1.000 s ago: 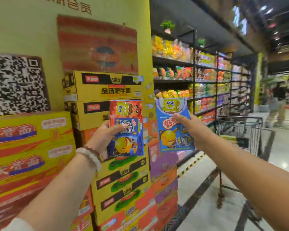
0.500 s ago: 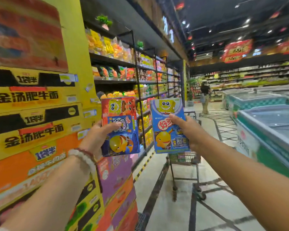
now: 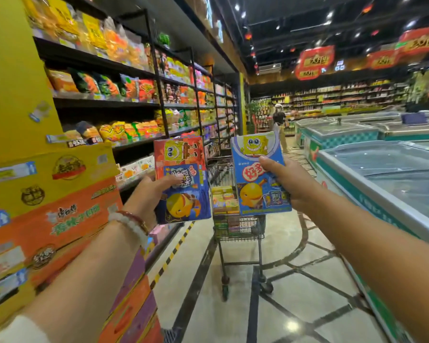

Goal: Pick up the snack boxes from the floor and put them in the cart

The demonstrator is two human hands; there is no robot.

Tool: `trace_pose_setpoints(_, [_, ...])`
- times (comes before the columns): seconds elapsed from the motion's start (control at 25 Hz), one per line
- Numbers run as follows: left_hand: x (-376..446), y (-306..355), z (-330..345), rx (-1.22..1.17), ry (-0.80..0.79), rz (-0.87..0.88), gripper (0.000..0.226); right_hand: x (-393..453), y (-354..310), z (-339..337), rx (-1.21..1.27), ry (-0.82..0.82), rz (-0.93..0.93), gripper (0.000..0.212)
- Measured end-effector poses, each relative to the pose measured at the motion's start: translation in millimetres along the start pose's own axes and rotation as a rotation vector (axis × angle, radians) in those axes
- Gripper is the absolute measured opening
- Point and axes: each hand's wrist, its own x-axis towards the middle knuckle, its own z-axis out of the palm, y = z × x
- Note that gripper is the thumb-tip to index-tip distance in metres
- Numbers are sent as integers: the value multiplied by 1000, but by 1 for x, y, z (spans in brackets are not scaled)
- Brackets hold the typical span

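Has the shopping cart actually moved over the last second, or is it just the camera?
Cannot tell. The cart slid from the picture's right edge toward centre, but the shelves slid with it, so the camera turned.

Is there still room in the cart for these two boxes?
Some, it seems. The cart already holds stacked snack boxes along its near left side. Its far right part hides behind the blue box in the right hand. Bare floor lies between cart and freezer.

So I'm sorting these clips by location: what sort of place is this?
A supermarket aisle, most likely. Shelves packed with snack bags run along one side, chest freezers along the other, and a wire shopping cart stands ahead.
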Motion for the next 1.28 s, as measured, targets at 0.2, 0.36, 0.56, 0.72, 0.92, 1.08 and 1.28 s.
trace_pose_setpoints(0.2, [74, -38, 19, -27, -28, -55, 19, 65, 25, -29, -20, 7, 60, 38])
trace_pose_setpoints(0.36, [139, -78, 23, -41, -69, -100, 44, 121, 56, -38, -69, 26, 104, 39])
trace_pose_setpoints(0.56, [234, -120, 29, -84, -119, -111, 29, 204, 94, -34, -117, 41, 116, 33])
trace_pose_setpoints(0.72, [313, -142, 28, -129, -187, -131, 37, 278, 112, -25, -131, 46, 113, 37])
trace_pose_setpoints(0.92, [397, -175, 27, -131, -229, -168, 67, 349, 139, -32, -128, 84, 118, 43])
trace_pose_setpoints(1.08, [447, -207, 39, -151, -246, -224, 73, 401, 159, -45, -149, 102, 139, 40])
trace_pose_setpoints(1.28, [524, -241, 62, -146, -245, -262, 76, 488, 188, -71, -149, 80, 132, 37])
